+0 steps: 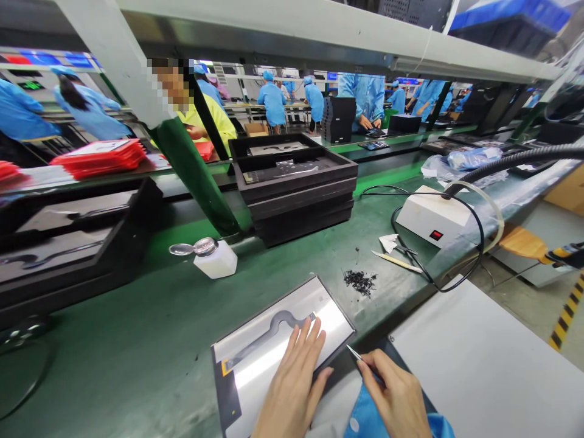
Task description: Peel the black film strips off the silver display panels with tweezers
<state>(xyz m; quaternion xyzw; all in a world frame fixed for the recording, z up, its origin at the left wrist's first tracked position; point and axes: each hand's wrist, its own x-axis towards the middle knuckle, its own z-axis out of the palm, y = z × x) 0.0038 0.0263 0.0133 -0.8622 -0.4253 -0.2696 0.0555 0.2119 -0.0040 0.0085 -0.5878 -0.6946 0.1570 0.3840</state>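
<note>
A flat display panel (255, 389) with a shiny silver back lies on the green bench in front of me. A dark curved flex cable (269, 336) runs across its back, with an orange-edged connector at the left end. My left hand (296, 371) rests flat on the panel, fingers stretched over the right end of the cable. Just off the panel's right edge, my right hand (395, 389) pinches slim metal tweezers (354, 353), their pointed tip toward the panel. Most of the tweezers is hidden by the fingers. A small heap of black scraps (360, 282) sits beyond the panel.
A white pump bottle (216, 258) with its lid up stands behind the panel. Black foam trays (296, 194) are stacked further back; another tray (91, 255) is at left. At right are a white box (433, 213) with a hose, a cable and a yellow-handled tool (396, 261). Co-workers sit beyond.
</note>
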